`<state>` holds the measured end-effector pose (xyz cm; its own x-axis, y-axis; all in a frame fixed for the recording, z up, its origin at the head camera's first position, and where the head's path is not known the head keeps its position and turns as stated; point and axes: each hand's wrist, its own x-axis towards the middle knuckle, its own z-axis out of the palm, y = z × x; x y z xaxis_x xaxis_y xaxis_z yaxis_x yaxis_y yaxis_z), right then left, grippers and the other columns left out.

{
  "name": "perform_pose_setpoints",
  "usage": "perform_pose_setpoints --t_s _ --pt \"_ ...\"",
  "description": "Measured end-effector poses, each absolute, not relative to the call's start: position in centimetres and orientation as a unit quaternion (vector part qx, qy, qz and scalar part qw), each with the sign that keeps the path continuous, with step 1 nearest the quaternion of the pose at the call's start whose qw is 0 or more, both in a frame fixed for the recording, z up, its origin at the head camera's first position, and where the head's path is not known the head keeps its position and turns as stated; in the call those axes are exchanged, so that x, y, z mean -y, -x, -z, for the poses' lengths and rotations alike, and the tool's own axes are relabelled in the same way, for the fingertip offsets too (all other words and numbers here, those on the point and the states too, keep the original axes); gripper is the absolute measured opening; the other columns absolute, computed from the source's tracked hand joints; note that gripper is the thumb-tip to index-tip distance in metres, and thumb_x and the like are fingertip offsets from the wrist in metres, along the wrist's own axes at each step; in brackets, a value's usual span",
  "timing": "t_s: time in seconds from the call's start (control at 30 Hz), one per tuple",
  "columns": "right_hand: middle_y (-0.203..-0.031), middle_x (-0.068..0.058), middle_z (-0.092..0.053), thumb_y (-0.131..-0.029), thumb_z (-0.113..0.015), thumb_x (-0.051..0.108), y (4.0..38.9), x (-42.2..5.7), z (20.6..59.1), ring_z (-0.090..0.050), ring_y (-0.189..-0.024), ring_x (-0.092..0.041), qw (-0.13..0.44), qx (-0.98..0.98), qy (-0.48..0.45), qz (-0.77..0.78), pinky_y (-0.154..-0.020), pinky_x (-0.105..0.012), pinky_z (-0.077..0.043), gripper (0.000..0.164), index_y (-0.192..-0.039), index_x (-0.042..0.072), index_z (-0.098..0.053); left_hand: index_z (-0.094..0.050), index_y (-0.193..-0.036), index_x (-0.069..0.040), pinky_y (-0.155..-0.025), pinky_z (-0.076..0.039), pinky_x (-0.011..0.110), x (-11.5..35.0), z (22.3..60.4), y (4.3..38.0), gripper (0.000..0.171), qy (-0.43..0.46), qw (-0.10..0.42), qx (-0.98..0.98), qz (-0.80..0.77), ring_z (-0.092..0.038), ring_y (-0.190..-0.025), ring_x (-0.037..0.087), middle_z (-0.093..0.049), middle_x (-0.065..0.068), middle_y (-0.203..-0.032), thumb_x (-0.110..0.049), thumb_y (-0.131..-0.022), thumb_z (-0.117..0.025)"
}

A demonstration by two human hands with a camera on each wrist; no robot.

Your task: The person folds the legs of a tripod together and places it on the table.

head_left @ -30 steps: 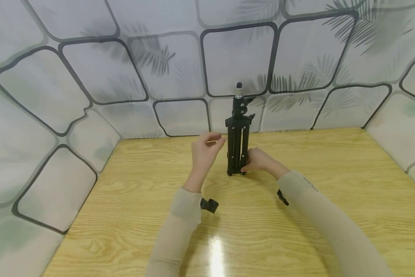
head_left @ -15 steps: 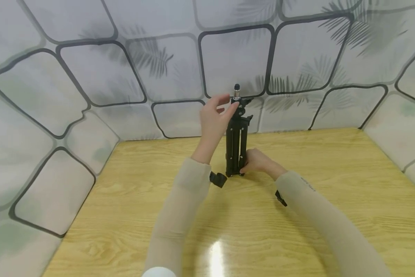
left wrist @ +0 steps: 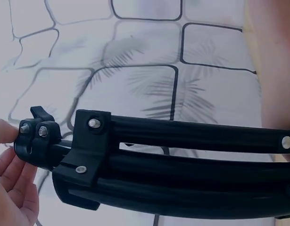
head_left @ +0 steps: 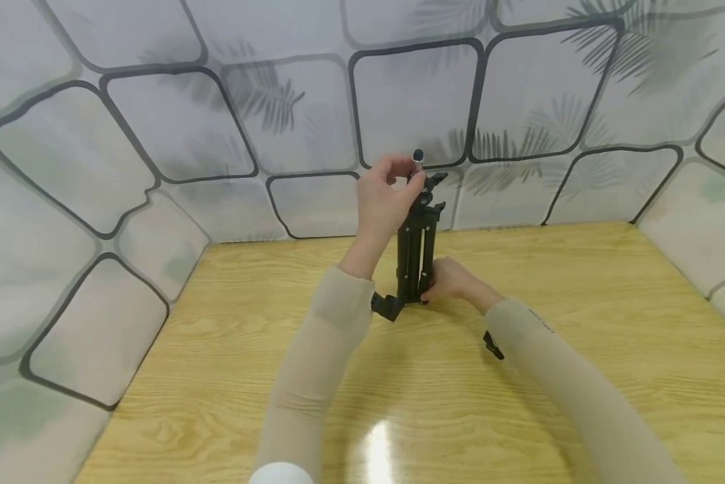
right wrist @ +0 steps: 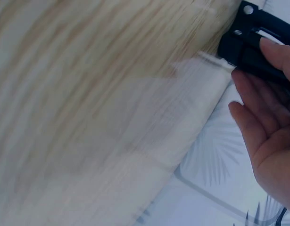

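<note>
A folded black light stand (head_left: 415,262) stands upright on the wooden table, its legs together and a silver stud with a dark tip at the top. My left hand (head_left: 387,195) pinches its top end, just under the stud. In the left wrist view, the fingers of that left hand (left wrist: 12,183) lie against the black collar (left wrist: 38,141) with its small lever. Low on the legs, my right hand (head_left: 450,279) grips the stand from the right. The right wrist view has the thumb of the right hand (right wrist: 277,136) on a leg end (right wrist: 253,42), fingers beneath.
The yellow wood-grain table (head_left: 217,363) extends in front and to both sides. A patterned cloth backdrop (head_left: 302,121) rises close behind the stand and along both sides. Black wrist camera mounts (head_left: 388,306) hang by the sleeves.
My left hand has risen and moved right, from beside the stand's legs to its top end, where it now takes hold. The right hand stays low on the legs.
</note>
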<state>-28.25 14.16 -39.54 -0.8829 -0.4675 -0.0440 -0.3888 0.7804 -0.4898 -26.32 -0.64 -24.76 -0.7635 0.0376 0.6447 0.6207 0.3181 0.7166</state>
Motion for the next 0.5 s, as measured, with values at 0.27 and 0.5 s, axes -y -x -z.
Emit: perform_pose_setpoints --t_s 0.27,0.5 --pt "-0.061 0.001 -0.059 -0.063 -0.071 0.005 27.8 -15.1 39.9 -0.052 -0.054 -0.013 0.04 -0.929 0.26 0.261 -0.054 -0.031 -0.044 0.014 -0.071 0.006 -0.06 -0.064 -0.088 0.001 -0.075 -0.043 0.019 2.8 24.7 24.9 0.016 0.228 0.295 0.738 0.562 -0.057 -0.08 0.013 -0.065 0.009 -0.085 -0.01 -0.078 -0.068" --pt "-0.078 -0.007 -0.065 -0.065 -0.07 0.003 27.4 -16.8 39.2 -0.062 -0.073 -0.023 0.009 -0.921 0.275 0.276 -0.072 -0.039 -0.048 0.018 -0.08 0.003 -0.062 -0.062 -0.087 0.005 -0.074 -0.046 0.03 6.0 25.4 24.7 0.018 0.198 0.304 0.705 0.609 -0.057 -0.073 0.015 -0.063 0.013 -0.082 -0.006 -0.075 -0.07"
